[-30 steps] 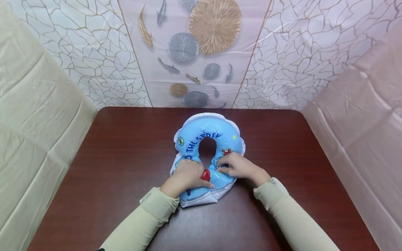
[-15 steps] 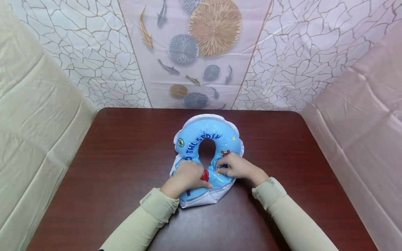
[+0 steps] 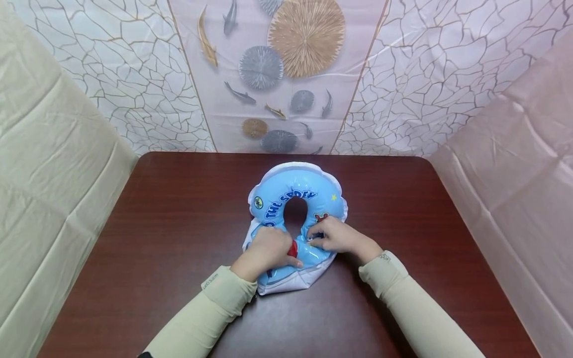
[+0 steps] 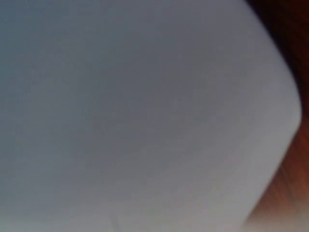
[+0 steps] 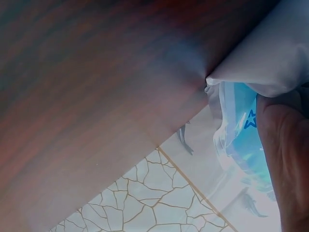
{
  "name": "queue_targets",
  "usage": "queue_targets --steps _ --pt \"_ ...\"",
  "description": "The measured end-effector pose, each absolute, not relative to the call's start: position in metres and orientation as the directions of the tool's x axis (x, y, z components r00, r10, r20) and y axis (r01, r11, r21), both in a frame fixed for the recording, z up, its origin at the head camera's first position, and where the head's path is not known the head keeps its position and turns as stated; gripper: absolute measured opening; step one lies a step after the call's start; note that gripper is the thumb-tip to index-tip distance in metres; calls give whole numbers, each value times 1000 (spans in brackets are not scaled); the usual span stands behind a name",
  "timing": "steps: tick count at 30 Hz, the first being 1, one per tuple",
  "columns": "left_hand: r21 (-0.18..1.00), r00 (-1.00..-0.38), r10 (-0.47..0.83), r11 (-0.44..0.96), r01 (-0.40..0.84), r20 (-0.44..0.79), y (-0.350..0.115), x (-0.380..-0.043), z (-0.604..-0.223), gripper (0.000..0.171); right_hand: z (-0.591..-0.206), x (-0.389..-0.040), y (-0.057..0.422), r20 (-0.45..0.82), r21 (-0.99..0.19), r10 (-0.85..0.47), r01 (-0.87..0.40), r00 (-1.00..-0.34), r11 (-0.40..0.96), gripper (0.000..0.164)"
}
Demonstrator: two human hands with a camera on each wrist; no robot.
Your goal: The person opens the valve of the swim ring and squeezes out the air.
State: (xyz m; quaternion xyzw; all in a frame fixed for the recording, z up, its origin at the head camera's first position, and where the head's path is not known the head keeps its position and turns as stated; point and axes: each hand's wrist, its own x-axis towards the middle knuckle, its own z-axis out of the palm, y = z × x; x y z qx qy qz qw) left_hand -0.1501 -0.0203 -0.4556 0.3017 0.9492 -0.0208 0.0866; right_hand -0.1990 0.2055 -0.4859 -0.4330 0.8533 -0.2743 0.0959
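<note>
A light-blue inflatable swim ring [image 3: 297, 179] with a wavy white border lies puffed up at the table's middle, its near part flatter and creased. My left hand [image 3: 268, 246] grips the ring's near left part, thumb stretched across the top beside a red print; most of its fingers are hidden. At the near right of the hole, my right hand [image 3: 333, 234] pinches the ring with bent fingers and thumb. The left wrist view is filled by the ring's blurred pale underside [image 4: 159, 111]. In the right wrist view, part of the hand [image 5: 285, 145] overlaps the blue vinyl [image 5: 244, 135].
The dark red-brown table [image 3: 179, 223] spreads around the ring. A patterned backdrop [image 3: 277, 74] rises behind its far edge. Quilted pale panels stand along the left side [image 3: 53, 149] and the right side [image 3: 515, 149].
</note>
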Motion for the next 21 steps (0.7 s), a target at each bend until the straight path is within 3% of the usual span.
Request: queue_targets --steps 21 --pt "-9 -800 562 817 577 -211 -18 -152 -454 62 -483 -197 202 33 -543 -784 -669 -620 507 4"
